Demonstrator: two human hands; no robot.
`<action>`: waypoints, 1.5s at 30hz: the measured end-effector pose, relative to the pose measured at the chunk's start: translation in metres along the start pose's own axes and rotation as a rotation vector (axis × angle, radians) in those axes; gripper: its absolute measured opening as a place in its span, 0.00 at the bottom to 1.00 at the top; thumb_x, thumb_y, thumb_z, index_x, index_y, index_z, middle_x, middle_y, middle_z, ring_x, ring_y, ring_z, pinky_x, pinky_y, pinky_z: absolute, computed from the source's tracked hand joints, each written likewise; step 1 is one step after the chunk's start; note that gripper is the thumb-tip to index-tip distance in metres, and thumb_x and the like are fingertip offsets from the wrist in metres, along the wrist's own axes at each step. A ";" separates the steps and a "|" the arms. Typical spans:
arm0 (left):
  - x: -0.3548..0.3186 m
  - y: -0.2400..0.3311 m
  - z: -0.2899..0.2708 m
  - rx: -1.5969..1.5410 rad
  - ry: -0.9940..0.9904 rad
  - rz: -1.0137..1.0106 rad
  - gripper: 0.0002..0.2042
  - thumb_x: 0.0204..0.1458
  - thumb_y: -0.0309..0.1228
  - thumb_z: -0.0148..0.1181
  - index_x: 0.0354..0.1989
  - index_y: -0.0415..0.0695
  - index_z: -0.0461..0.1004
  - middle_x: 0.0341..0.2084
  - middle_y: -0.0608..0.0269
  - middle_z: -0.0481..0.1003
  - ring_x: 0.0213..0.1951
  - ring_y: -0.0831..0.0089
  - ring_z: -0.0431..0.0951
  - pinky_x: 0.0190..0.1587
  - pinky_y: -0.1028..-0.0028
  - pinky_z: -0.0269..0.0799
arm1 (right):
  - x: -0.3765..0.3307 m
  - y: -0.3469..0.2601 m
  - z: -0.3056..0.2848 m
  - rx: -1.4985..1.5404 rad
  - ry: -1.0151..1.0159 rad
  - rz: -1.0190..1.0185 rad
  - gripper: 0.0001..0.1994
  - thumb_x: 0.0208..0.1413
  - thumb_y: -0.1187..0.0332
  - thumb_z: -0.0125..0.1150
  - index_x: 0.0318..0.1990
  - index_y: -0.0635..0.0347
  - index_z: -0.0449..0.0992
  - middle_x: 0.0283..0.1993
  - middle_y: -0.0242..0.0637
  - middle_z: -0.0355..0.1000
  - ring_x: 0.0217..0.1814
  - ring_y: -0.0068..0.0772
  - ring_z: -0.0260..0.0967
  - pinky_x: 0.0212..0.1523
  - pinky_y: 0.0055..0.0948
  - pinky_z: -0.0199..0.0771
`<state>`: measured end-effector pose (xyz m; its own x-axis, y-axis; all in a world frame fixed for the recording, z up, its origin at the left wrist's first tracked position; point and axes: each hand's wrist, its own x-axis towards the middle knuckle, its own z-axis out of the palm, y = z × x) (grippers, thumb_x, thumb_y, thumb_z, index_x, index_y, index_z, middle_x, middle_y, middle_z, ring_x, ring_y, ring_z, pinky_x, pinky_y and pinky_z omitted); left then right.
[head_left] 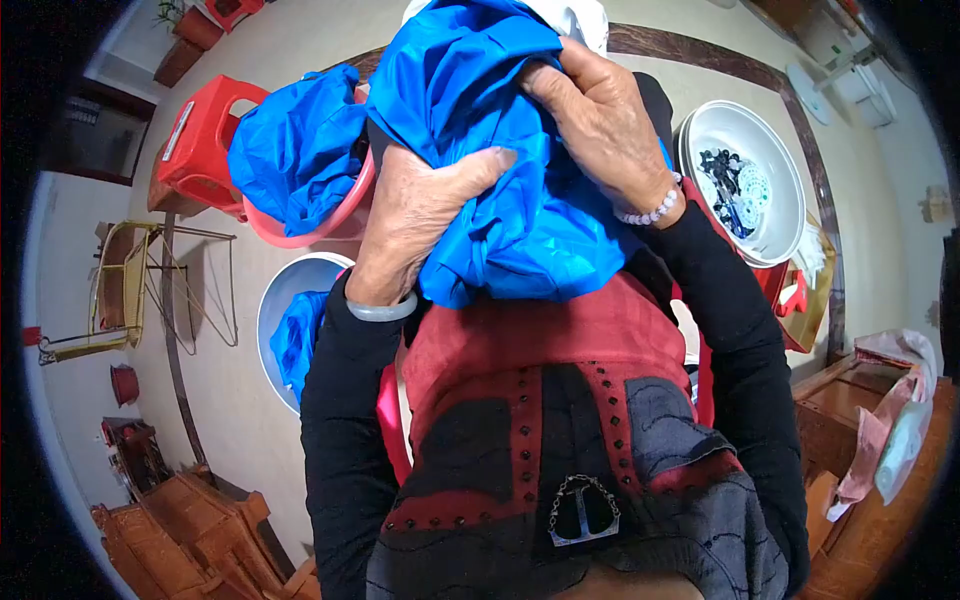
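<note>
A bunched piece of shiny blue fabric (pixel 520 240) lies over my lap, gathered in folds between both hands. My left hand (pixel 425 205) grips its near left side, thumb on top and the fingers hidden under the cloth. At the upper right of the bundle, my right hand (pixel 610 125) pinches a fold between thumb and curled fingers. More blue fabric (pixel 295 150) is heaped in a pink basin (pixel 340 226) to the left of my left hand. Below that, a white basin (pixel 264 325) holds another blue piece (pixel 297 340).
Beyond my right forearm stand stacked white basins (pixel 790 185) with small black and white parts inside. A red plastic stool (pixel 200 150) is at the far left, a yellow-framed chair (pixel 130 280) below it. Wooden furniture (pixel 200 535) fills the lower left; a wooden piece (pixel 835 390) stands at right.
</note>
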<state>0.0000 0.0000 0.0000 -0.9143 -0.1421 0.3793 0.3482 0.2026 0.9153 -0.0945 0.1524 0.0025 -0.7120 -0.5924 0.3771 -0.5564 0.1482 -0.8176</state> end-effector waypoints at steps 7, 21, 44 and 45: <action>-0.008 0.014 -0.006 -0.464 0.109 -0.597 0.23 0.43 0.23 0.57 0.51 0.38 0.67 0.43 0.59 0.72 0.41 0.70 0.75 0.47 0.73 0.72 | 0.000 0.006 0.016 0.414 0.140 0.135 0.13 0.62 0.61 0.53 0.35 0.62 0.75 0.24 0.19 0.64 0.27 0.09 0.56 0.27 0.14 0.59; -0.011 0.018 0.002 -0.784 0.049 -0.611 0.27 0.45 0.23 0.63 0.56 0.38 0.63 0.46 0.59 0.72 0.44 0.68 0.75 0.50 0.69 0.73 | 0.001 0.002 0.013 0.103 0.204 -0.022 0.15 0.60 0.58 0.55 0.29 0.61 0.72 0.20 0.20 0.56 0.23 0.10 0.48 0.21 0.17 0.51; -0.021 -0.002 -0.001 -0.979 0.043 -0.675 0.26 0.52 0.30 0.62 0.58 0.39 0.62 0.50 0.57 0.71 0.49 0.66 0.74 0.54 0.65 0.72 | -0.006 0.017 0.036 -0.226 0.353 -0.320 0.09 0.58 0.67 0.57 0.30 0.61 0.68 0.18 0.41 0.58 0.15 0.35 0.58 0.18 0.30 0.60; -0.022 -0.002 0.001 -0.948 0.043 -0.675 0.25 0.53 0.32 0.60 0.58 0.39 0.61 0.51 0.57 0.70 0.50 0.65 0.73 0.55 0.64 0.70 | -0.006 0.020 0.036 -0.276 0.358 -0.345 0.09 0.58 0.66 0.57 0.30 0.60 0.68 0.18 0.42 0.59 0.16 0.38 0.60 0.18 0.31 0.61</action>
<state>0.0194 0.0041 -0.0103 -0.9715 0.0192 -0.2361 -0.1750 -0.7301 0.6606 -0.0856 0.1299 -0.0316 -0.5435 -0.3451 0.7652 -0.8394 0.2239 -0.4952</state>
